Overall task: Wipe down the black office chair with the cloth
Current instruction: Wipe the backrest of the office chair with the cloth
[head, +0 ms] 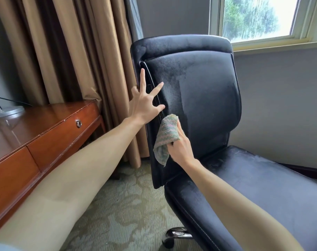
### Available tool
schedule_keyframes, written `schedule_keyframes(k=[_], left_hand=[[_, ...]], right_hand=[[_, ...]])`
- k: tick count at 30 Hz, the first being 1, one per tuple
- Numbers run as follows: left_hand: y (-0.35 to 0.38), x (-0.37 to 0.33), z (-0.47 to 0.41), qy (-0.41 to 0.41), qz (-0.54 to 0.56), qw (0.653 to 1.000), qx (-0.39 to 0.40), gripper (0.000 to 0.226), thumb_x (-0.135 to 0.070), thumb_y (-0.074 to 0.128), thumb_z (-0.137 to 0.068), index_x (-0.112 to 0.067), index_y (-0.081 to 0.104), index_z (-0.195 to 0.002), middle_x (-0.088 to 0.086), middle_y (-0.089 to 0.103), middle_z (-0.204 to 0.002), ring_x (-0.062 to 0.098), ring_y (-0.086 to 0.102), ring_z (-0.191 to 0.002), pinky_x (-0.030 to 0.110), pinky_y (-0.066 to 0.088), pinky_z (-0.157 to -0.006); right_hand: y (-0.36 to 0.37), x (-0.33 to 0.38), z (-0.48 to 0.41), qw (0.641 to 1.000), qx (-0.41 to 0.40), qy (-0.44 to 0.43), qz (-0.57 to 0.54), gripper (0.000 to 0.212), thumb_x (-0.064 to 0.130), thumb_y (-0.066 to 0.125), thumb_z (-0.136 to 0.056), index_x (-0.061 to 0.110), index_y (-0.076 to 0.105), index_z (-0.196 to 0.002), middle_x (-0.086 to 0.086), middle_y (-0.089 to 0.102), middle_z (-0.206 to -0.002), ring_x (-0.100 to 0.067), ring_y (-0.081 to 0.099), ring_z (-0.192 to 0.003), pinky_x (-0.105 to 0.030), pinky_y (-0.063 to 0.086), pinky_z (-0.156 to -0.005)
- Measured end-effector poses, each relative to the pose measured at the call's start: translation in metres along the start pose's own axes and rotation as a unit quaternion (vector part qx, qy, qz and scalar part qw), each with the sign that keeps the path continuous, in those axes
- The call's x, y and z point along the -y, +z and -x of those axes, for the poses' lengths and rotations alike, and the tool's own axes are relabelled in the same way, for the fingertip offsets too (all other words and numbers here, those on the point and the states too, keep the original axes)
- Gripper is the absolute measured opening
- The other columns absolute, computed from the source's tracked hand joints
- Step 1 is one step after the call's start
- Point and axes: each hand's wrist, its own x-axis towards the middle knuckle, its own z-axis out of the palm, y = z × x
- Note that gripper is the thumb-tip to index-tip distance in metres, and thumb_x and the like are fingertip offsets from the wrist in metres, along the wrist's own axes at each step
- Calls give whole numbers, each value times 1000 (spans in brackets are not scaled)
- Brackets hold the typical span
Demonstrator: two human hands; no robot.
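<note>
Black office chair (199, 98) backrest gets braced at its side edge by the left hand (145, 104), fingers splayed flat, so the right hand (179, 147) gripping the cloth (166, 136) can press and wipe.

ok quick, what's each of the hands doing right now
Left hand: open, fingers spread, resting on the left edge of the chair back.
Right hand: closed, gripping the cloth against the backrest.

Daylight is streaming through the window (257, 17) at upper right, overexposing its panes; it is laying a pale sheen across the black office chair (208, 91) and polished desk (45, 124). The wide lens is bowing the curtain (63, 51) at left; the lower left corner is showing soft.
</note>
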Motion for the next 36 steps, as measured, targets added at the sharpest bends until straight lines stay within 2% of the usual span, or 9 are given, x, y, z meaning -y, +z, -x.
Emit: schedule_keyframes(k=[5, 8, 11, 13, 16, 19, 24, 29, 36], left_hand=[[-16, -2, 23, 10, -17, 1000, -15, 59, -50, 67, -83, -48, 47, -139, -10, -9, -163, 37, 24, -134, 32, 45, -74], [-19, 3, 33, 31, -31, 999, -26, 65, -58, 68, -80, -46, 47, -140, -6, -5, -164, 45, 21, -135, 50, 46, -99], [-22, 4, 42, 38, -45, 998, -30, 72, -62, 70, -76, -43, 46, -141, -2, -5, -164, 49, 20, -135, 55, 40, -105], [-24, -1, 46, 31, -52, 998, -33, 73, -60, 71, -76, -42, 45, -142, -1, -6, -164, 49, 20, -136, 54, 40, -106], [-27, -10, 48, 24, -62, 997, -34, 73, -56, 71, -77, -41, 45, -143, 1, -7, -164, 51, 22, -134, 51, 36, -109], [-30, -14, 49, 14, -64, 998, -25, 72, -55, 70, -78, -41, 43, -144, 4, -8, -164, 51, 21, -134, 50, 28, -113], [-33, -15, 52, 16, -64, 997, -29, 70, -52, 70, -80, -39, 44, -143, 6, -7, -164, 50, 22, -132, 48, 26, -114], [-32, -14, 54, 24, -58, 997, -33, 72, -50, 72, -78, -37, 46, -143, 6, -5, -164, 51, 23, -131, 52, 30, -111], [-36, -12, 52, 45, -111, 993, -24, 72, -60, 63, -81, -37, 41, -146, 11, -5, -163, 56, 24, -130, 56, 24, -113]], right_hand=[[-9, 22, -2, 999, -6, 22, -39, 72, 10, 49, -91, 26, 17, -153, 10, 13, -161, -21, 37, -139, -39, 42, -106], [-2, 27, 9, 995, -25, 47, -85, 61, 12, 49, -90, 20, 33, -148, 4, 30, -156, -21, 42, -135, -33, 42, -105], [6, 21, 44, 990, -49, 102, -81, 27, 9, 47, -90, 0, 60, -112, -12, 65, -107, -29, 62, -97, -25, 52, -79], [9, 17, 68, 983, -40, 149, -99, 14, 3, 46, -92, 4, 60, -92, -1, 61, -75, -23, 60, -70, -21, 49, -62], [6, 18, 84, 976, -31, 191, -103, 23, 3, 44, -93, 15, 52, -74, 1, 55, -62, -19, 54, -56, -31, 46, -56], [-5, 36, 70, 977, -44, 193, -84, 30, -3, 45, -89, 9, 52, -62, -1, 53, -65, -19, 50, -62, -24, 40, -56], [-19, 61, 21, 982, -44, 154, -98, 20, 11, 50, -90, 1, 65, -82, -11, 66, -84, -23, 61, -77, -32, 50, -68], [-9, 34, 66, 972, -23, 215, -95, 33, -6, 48, -81, 14, 47, -54, -6, 55, -64, -20, 51, -62, -28, 40, -56], [-24, 26, 71, 962, -45, 246, -108, 38, -12, 43, -73, 15, 42, -47, -3, 49, -56, -18, 46, -55, -27, 37, -52]])
